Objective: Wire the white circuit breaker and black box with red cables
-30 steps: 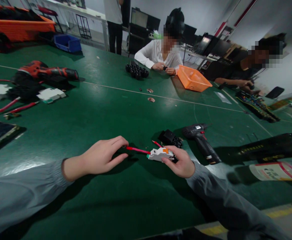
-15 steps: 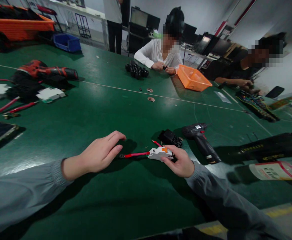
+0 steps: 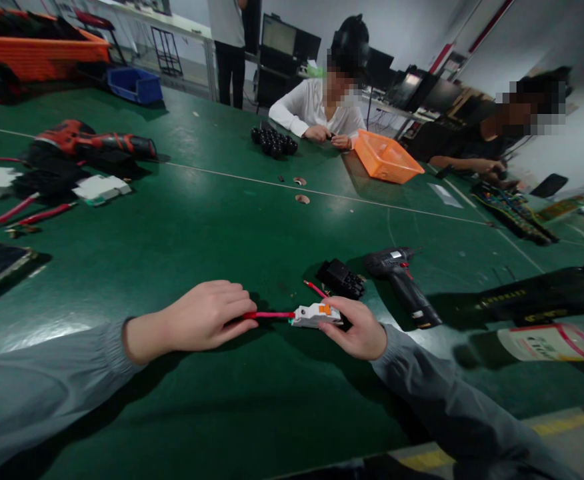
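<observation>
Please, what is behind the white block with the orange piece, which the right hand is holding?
Behind the white block, a piece of red wire and a black part can be seen. The block and the right hand cover where the wire leads.

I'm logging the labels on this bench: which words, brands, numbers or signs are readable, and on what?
No text reads with certainty:
Black container at right: yellow lettering, too blurred to read.
Bottle beside it: large dark letters on a pale, red-edged label, too blurred to read.
Black drill: pale sticker, too small to read.
White switch block in the right hand: no legible marking.
</observation>
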Demonstrator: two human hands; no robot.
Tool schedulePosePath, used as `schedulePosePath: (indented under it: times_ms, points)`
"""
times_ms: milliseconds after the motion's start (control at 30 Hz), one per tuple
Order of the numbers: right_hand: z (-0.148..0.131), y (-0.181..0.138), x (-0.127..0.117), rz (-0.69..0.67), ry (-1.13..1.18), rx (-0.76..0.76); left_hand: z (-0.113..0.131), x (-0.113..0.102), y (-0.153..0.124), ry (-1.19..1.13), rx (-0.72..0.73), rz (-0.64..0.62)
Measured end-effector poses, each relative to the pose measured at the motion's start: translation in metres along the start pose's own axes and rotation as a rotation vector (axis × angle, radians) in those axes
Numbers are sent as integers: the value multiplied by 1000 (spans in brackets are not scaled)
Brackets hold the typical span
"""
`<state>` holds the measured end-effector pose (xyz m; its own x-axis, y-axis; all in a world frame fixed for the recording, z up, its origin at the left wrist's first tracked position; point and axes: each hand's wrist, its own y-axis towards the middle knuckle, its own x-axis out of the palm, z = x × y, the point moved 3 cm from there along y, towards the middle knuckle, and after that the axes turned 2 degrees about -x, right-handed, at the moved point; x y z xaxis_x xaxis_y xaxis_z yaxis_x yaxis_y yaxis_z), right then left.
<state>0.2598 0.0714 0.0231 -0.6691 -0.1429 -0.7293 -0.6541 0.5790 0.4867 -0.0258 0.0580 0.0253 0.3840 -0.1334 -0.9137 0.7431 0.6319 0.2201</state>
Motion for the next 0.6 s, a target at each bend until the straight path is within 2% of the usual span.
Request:
schedulePosePath:
  times_ms: [133,467,600]
  points:
    - [-1,1,2,-34,9,5,2,2,0,34,34,18]
    - [1,-2,6,-57,-4,14,3,4,0,9,4,24]
    - [4,-1,9,-90,24,37,3,5,1,29,1,-11]
